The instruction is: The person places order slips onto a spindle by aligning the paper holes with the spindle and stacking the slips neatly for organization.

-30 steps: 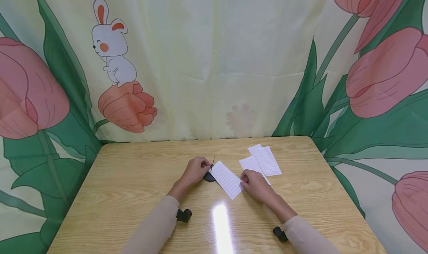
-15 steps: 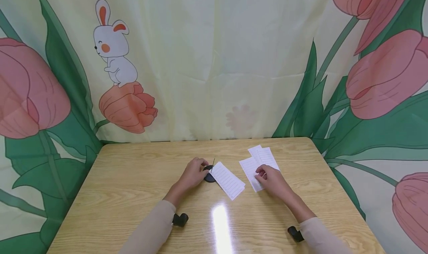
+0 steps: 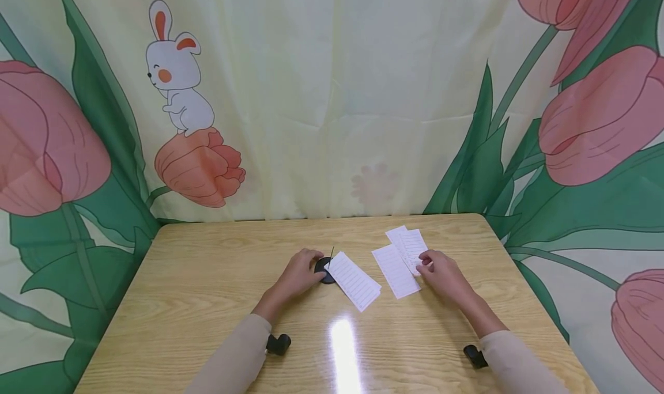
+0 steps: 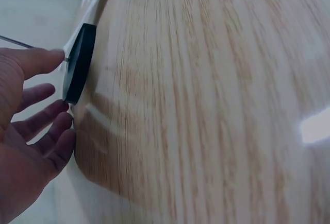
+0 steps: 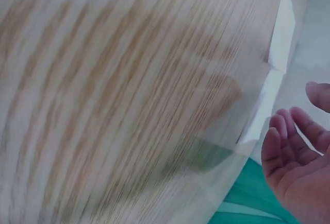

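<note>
Left hand [image 3: 300,268]: my fingers clasp the rim of the round black disc [image 4: 81,64]; a slack hold could let it skid.
Thin dark rod [image 3: 331,254]: a knock could tilt it.
Fanned white ruled paper slips [image 3: 355,283]: corner over the disc; brushing could swivel them.
Loose white ruled paper slips [image 3: 396,272]: overlapping on the wood-grain desk [image 3: 207,284]; dragging one could shift another.
Right hand [image 3: 443,276]: fingers apart at their right edge, contact unclear.

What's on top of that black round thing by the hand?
A thin rod sticks up from the black disc, and lined paper slips reach over its right side. The part of the disc under the paper is covered, so I can't see it.
</note>
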Demonstrator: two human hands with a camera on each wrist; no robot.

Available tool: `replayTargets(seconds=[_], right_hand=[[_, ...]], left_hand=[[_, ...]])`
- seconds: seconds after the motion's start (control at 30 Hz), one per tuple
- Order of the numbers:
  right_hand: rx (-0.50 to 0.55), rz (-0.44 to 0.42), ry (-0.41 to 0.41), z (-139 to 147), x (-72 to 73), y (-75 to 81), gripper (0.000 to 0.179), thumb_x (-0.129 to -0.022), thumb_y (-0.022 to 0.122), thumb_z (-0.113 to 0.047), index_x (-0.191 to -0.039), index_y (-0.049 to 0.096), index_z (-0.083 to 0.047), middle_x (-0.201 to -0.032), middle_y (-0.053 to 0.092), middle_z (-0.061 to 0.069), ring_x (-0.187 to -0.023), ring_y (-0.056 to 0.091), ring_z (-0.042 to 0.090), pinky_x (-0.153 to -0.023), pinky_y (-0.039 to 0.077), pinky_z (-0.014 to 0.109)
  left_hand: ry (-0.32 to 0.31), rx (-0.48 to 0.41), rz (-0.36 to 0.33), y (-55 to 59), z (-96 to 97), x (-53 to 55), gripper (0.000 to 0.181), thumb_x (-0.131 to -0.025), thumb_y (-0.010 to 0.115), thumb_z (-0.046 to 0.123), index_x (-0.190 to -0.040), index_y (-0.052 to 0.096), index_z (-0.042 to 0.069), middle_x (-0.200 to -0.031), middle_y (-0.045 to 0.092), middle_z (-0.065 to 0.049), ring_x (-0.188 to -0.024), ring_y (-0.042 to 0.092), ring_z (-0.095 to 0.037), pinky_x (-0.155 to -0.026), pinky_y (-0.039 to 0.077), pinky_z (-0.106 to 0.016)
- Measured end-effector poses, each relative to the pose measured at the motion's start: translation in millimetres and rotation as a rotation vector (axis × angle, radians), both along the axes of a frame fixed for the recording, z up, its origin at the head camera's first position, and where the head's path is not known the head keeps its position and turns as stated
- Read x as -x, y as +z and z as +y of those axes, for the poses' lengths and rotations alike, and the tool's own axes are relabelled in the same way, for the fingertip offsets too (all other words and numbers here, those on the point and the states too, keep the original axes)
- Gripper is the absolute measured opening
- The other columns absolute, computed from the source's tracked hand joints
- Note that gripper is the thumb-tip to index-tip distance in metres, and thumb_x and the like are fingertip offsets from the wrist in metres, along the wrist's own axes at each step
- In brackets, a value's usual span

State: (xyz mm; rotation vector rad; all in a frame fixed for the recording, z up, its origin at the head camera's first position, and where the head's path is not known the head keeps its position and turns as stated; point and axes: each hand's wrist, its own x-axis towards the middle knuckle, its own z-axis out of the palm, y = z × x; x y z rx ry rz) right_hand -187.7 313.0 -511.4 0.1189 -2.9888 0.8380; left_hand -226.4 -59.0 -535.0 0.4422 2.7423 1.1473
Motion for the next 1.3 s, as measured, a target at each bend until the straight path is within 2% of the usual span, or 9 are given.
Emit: replayTargets(seconds=[0.2, 0.43, 0.77, 1.07, 1.3], right_hand=[[-0.04, -0.019, -0.037, 9.5, 1.7, -3.3, 0.042, -0.099, 0.069, -0.018, -0.128, 0.06, 0.01, -0.12, 0.063, 0.026, -0.101, 0.064, 0.036, -0.09, 0.053, 0.053], [-0.025, -0.11, -0.112, 16.8, 11.6, -8.1, 0.054, -0.096, 0.073, -0.024, -0.127, 0.051, 0.013, -0.116, 0.057, 0.029, -0.102, 0.055, 0.038, -0.093, 0.048, 0.055], [-0.026, -0.12, -0.156, 17.8, 20.6, -14.2, 0.042, -0.095, 0.073, -0.019, -0.115, 0.055, 0.013, -0.107, 0.058, 0.028, -0.098, 0.053, 0.037, -0.089, 0.047, 0.052], [-0.025, -0.179, -0.24, 17.2, 25.0, -14.1, 0.031, -0.098, 0.069, -0.013, -0.114, 0.058, 0.011, -0.106, 0.061, 0.025, -0.095, 0.054, 0.034, -0.083, 0.049, 0.045], [0.007, -0.198, -0.255, 16.9, 26.6, -14.7, 0.031, -0.098, 0.067, -0.01, -0.117, 0.057, 0.012, -0.107, 0.063, 0.026, -0.096, 0.056, 0.035, -0.087, 0.05, 0.047]], left_hand=[[-0.029, 0.014, 0.001, -4.3, -1.4, -0.4, 0.061, -0.082, 0.089, 0.021, -0.135, 0.065, 0.004, -0.137, 0.06, -0.018, -0.128, 0.055, -0.035, -0.109, 0.046, -0.05], [-0.019, 0.064, 0.001, -6.3, -1.0, -0.5, 0.067, -0.079, 0.092, 0.026, -0.138, 0.064, 0.009, -0.144, 0.054, -0.015, -0.13, 0.05, -0.036, -0.108, 0.046, -0.049], [-0.006, 0.019, -0.012, -5.9, -3.0, 0.6, 0.057, -0.083, 0.089, 0.023, -0.134, 0.067, 0.009, -0.138, 0.056, -0.014, -0.127, 0.051, -0.034, -0.108, 0.046, -0.05], [0.002, 0.02, -0.013, -7.0, -1.0, 1.2, 0.058, -0.081, 0.09, 0.023, -0.133, 0.067, 0.009, -0.134, 0.058, -0.013, -0.123, 0.052, -0.031, -0.106, 0.047, -0.049], [0.011, 0.023, -0.018, -6.2, -0.3, 0.7, 0.058, -0.082, 0.09, 0.022, -0.133, 0.067, 0.01, -0.133, 0.058, -0.012, -0.12, 0.052, -0.03, -0.104, 0.047, -0.048]])
